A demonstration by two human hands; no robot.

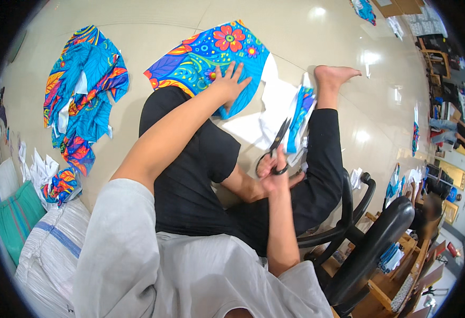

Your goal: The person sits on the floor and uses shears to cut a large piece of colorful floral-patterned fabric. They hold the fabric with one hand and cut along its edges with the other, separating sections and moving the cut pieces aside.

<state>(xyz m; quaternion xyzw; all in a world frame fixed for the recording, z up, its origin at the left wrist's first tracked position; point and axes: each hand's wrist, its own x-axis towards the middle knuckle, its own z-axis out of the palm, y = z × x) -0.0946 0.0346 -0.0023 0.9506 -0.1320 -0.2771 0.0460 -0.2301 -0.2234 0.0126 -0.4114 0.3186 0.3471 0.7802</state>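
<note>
My left hand (229,85) lies flat with fingers spread on a brightly printed piece of fabric (198,53), blue with flowers and leaves, laid out on the floor. The fabric's lower edge lies against my bent left knee. In my right hand (272,170) is a pair of scissors (281,133), my fingers in its black handle loops. Its dark blades point away from me, toward white offcuts (277,103) and a narrow blue printed strip (299,114) beside my right leg. Whether the blades touch them I cannot tell.
A heap of printed fabric (84,90) lies on the floor to the left. Nearer are white scraps (44,172), a green sack (19,214) and a white woven sack (52,238). A black chair (375,254) stands close on my right. Another person (428,214) sits farther right.
</note>
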